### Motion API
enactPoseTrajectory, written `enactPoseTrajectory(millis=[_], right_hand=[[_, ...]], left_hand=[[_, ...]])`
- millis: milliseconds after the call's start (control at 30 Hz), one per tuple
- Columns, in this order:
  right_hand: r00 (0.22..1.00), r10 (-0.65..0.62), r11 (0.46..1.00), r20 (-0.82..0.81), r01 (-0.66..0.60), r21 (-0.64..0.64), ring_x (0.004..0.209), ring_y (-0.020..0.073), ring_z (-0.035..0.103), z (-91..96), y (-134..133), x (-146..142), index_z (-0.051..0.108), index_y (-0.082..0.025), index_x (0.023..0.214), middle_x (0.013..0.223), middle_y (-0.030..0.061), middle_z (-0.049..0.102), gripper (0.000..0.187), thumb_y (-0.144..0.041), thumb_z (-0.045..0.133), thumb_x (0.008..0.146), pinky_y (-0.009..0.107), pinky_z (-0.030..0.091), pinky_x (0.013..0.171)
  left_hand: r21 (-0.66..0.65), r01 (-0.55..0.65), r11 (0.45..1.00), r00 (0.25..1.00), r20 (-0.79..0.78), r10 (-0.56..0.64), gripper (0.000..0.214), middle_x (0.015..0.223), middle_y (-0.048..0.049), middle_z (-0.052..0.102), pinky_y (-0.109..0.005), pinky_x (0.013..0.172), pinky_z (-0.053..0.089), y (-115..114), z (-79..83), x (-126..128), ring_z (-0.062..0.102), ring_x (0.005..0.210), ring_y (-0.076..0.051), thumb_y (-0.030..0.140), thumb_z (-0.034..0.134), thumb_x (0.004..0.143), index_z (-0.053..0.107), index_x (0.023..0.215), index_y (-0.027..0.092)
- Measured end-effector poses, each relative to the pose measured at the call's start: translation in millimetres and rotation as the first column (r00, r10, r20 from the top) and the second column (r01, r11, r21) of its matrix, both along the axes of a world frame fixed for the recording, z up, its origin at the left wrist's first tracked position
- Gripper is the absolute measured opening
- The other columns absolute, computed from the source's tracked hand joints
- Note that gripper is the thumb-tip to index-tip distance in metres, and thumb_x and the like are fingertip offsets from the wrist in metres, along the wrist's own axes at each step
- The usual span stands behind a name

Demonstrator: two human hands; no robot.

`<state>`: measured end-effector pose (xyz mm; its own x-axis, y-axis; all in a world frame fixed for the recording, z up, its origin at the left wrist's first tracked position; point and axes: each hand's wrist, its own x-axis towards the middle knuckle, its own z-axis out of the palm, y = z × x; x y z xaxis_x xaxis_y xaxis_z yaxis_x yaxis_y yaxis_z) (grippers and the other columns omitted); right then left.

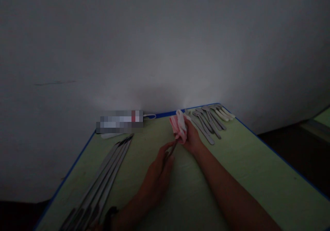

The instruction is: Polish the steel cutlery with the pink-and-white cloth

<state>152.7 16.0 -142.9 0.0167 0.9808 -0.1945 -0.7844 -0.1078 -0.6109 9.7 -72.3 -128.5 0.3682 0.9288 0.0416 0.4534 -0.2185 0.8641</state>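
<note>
My left hand (157,176) is closed around the slim handle of a metal piece of cutlery (172,149). The far end of that piece goes into a pink and white cloth (178,126), so its kind is hidden. My right hand (192,136) grips the cloth around it. Both hands are above the middle of the green table (206,176). Right of my right hand lie several metal spoons and other cutlery (210,119), some with white handles (222,113). To the left of my left hand are several long, slim metal utensils (103,179) with dark ends, side by side.
A blurred-out pack (120,121) with a white cord loop (151,116) lies at the table's back left corner. The pale wall (165,45) rises behind the table's blue edge (167,114). Another green surface (322,121) shows at far right. The light is dim.
</note>
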Motion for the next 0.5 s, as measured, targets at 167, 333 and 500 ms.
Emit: enactPoseTrajectory(millis=[167, 333, 500], right_hand=[[0.993, 0.057, 0.998, -0.104, -0.059, -0.018, 0.036, 0.0134, 0.052, 3.3, -3, 7, 0.056, -0.017, 0.08, 0.048, -0.0013, 0.056, 0.035, -0.049, 0.044, 0.078, 0.02, 0.037, 0.029], [0.991, -0.006, 1.0, -0.134, 0.004, -0.017, 0.038, 0.0129, 0.051, -0.3, 1, 7, 0.056, -0.016, 0.078, 0.048, 0.0, 0.057, 0.039, -0.05, 0.037, 0.084, 0.021, 0.037, 0.032], [0.996, -0.054, 0.998, 0.07, 0.055, -0.013, 0.048, 0.0114, 0.054, -5.8, 2, -2, 0.059, -0.015, 0.082, 0.06, 0.0003, 0.063, 0.028, -0.042, 0.055, 0.079, 0.023, 0.044, 0.047]], left_hand=[[0.099, 0.09, 0.991, 0.995, -0.044, -0.085, 0.03, 0.106, -0.0023, 0.058, -0.028, 0.09, 0.039, -1, 0.6, -2, 0.053, 0.1, -0.017, 0.031, 0.032, 0.093, 0.055, 0.111, 0.025], [0.15, 0.106, 0.983, 0.993, -0.06, -0.098, 0.031, 0.101, -0.0025, 0.055, -0.028, 0.086, 0.04, 2, -7.8, -2, 0.054, 0.094, -0.016, 0.026, 0.031, 0.093, 0.052, 0.114, 0.025], [0.19, 0.15, 0.97, 0.986, -0.094, -0.134, 0.031, 0.097, -0.0035, 0.055, -0.026, 0.079, 0.042, 5, -12.4, -1, 0.054, 0.087, -0.016, 0.021, 0.034, 0.091, 0.053, 0.114, 0.025]])
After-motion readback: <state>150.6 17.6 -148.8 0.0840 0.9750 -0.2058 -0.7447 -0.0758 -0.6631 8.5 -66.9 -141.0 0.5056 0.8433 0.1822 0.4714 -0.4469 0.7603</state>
